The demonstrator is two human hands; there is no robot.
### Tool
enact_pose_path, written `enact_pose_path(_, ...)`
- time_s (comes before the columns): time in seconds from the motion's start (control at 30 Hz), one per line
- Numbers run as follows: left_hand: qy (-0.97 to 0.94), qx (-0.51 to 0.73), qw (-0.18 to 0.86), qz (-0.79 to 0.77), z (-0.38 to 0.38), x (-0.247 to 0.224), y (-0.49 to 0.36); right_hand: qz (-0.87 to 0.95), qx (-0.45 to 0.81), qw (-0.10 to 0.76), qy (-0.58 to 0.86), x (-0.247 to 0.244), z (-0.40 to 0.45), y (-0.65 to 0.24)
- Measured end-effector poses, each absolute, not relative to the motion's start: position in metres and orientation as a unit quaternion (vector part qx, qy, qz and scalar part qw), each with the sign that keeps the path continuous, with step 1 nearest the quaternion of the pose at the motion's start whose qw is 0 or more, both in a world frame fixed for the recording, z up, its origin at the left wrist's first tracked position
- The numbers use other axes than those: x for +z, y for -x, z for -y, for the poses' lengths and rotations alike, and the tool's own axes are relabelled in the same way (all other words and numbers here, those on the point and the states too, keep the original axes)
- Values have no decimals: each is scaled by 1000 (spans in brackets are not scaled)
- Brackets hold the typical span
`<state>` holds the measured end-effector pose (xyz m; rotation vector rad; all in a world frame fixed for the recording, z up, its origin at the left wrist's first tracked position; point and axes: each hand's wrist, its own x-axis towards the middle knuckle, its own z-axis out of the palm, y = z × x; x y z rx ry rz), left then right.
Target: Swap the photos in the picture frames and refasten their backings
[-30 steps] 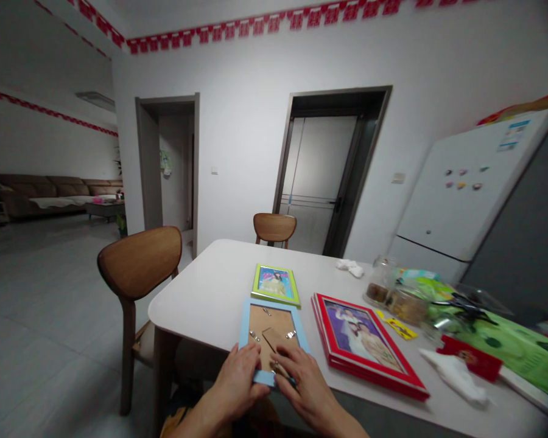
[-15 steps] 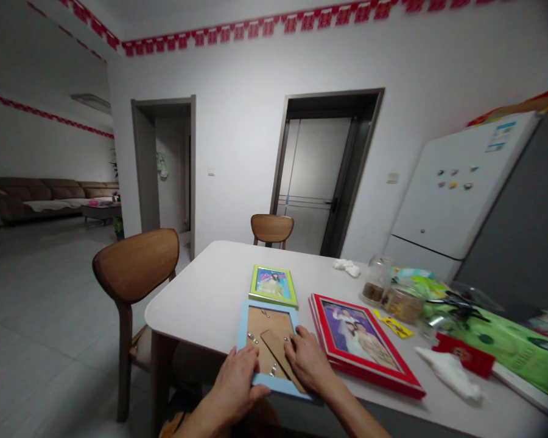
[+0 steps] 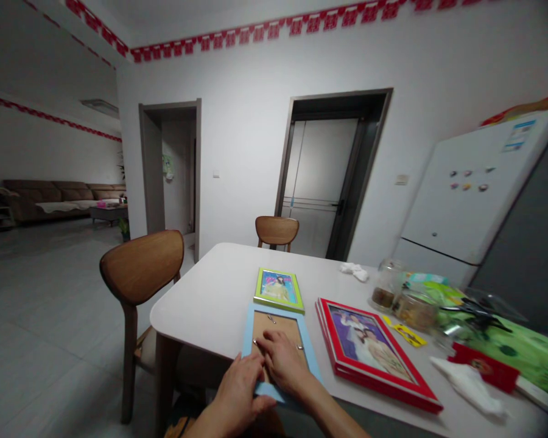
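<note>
A light-blue picture frame lies face down at the table's near edge, its brown backing board showing. Small metal clips sit around the board. My left hand grips the frame's lower left corner, thumb along the bottom edge and fingers on the side. My right hand rests over the board with its fingers bent together at the left metal clip. That hand covers the lower middle of the board and most of the stand leg.
A green picture frame lies just beyond. To the right are stacked red frames, glass jars, a red packet, crumpled tissue and a green bag. A wooden chair stands at the left.
My right hand has moved left across the backing board, from its right side to the left clip, covering the stand leg. My left hand still holds the frame's corner.
</note>
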<state>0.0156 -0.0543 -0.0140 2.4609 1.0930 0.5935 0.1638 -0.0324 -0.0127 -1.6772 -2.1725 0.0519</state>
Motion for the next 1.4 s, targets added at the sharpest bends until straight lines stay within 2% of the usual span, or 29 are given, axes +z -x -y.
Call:
enact_pose_path(0.23, -870, 219, 196, -396, 54, -15, -14, 808, 9, 177, 562, -13, 33, -160)
enact_pose_path(0.37, -868, 224, 200, -395, 55, -14, -14, 804, 34, 198, 559, -13, 30, -164)
enact_pose_path(0.53, -865, 238, 203, -393, 58, -17, -13, 708, 50, 260, 655, -16, 4, -180)
enact_pose_path(0.97, -867, 234, 190, -397, 60, -33, -15, 570, 40, 220, 791, -27, -47, -186)
enact_pose_path(1.4, -908, 109, 201, -352, 67, -3, -37, 606, 63, 253, 752, -20, -34, -200)
